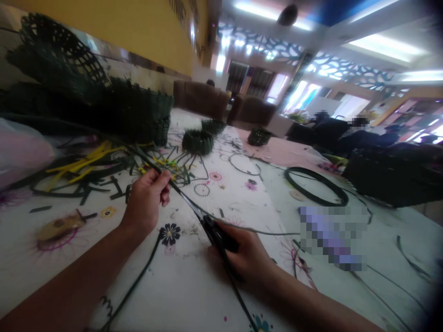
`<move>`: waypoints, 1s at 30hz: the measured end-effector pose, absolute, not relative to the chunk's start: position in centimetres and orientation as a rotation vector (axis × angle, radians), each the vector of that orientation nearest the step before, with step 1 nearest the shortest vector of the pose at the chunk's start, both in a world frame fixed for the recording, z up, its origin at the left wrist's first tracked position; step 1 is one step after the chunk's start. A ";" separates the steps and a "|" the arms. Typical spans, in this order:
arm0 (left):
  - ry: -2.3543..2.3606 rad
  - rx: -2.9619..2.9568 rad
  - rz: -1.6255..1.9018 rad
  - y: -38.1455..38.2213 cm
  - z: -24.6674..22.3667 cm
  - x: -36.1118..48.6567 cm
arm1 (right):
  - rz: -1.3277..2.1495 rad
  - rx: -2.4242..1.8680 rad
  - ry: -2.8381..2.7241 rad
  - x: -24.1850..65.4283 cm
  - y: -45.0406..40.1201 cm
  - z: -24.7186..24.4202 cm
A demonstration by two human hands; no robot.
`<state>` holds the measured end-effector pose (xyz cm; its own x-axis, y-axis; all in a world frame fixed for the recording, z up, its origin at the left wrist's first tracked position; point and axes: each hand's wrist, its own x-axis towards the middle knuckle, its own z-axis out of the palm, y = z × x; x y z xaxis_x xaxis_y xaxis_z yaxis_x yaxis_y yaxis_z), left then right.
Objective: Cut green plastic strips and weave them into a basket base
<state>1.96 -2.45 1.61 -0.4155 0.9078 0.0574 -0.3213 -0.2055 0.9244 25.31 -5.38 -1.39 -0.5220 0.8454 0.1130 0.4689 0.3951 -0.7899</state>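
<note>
My left hand [145,200] is closed, pinching a dark green strip [175,186] between thumb and fingers above the patterned tablecloth. My right hand [251,258] is wrapped round the black handles of a pair of scissors [195,208]. The blades point up and left and meet the strip just right of my left fingers. From there one length runs right across the table, and another hangs toward the front edge. Some of the strip is hidden behind my right hand. Cut strips, green and yellow [85,166], lie in a heap beyond my left hand.
Large dark green woven baskets [145,110] stand at the back left, with a small woven basket [197,141] beside them. A coiled strip [314,186] lies on the right near a dark basket [391,177]. Brown chairs [200,99] stand behind the table; people sit farther back.
</note>
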 end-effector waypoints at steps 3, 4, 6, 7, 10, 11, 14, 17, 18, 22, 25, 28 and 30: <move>1.121 0.777 1.692 -2.7 1.4 2.4 | 0.983 -1.123 -2.161 25.3 -5.5 -1.3; 1.117 0.771 1.683 -2.8 1.4 2.6 | 0.982 -1.128 -2.161 25.3 -5.6 -1.3; 1.111 0.764 1.679 -2.9 1.4 2.9 | 0.983 -1.138 -2.157 25.3 -5.6 -1.2; 1.109 0.763 1.677 -3.0 1.5 2.9 | 0.987 -1.140 -2.156 25.3 -5.5 -1.2; 1.106 0.761 1.662 -3.0 1.6 2.9 | 1.017 -1.144 -2.155 25.3 -5.3 -1.2; 1.107 0.758 1.660 -3.0 1.6 2.9 | 1.023 -1.145 -2.156 25.4 -5.3 -1.2; 1.114 0.752 1.653 -3.1 1.5 2.7 | 1.026 -1.145 -2.175 25.4 -5.2 -1.0; 1.117 0.776 1.631 -2.9 1.3 2.6 | 1.001 -1.143 -2.194 25.4 -5.4 -0.8; 1.122 0.795 1.624 -2.9 1.2 2.5 | 0.990 -1.141 -2.196 25.4 -5.4 -0.8; 1.157 0.845 1.697 -2.5 1.5 2.1 | 1.005 -1.156 -2.171 25.3 -5.4 -1.1; 1.148 0.815 1.763 -2.5 1.7 2.1 | 1.084 -1.175 -2.123 25.1 -5.5 -1.3; 1.129 0.793 1.736 -2.8 1.7 2.5 | 1.150 -1.166 -2.066 25.0 -5.7 -1.3; 1.110 0.789 1.717 -3.0 1.6 2.9 | 1.182 -1.169 -2.035 25.0 -5.8 -1.1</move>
<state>2.88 -3.01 1.62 -0.3772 0.9255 0.0340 -0.3488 -0.1760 0.9205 24.97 -5.83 -1.15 -0.5009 0.8655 0.0059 0.4235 0.2511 -0.8704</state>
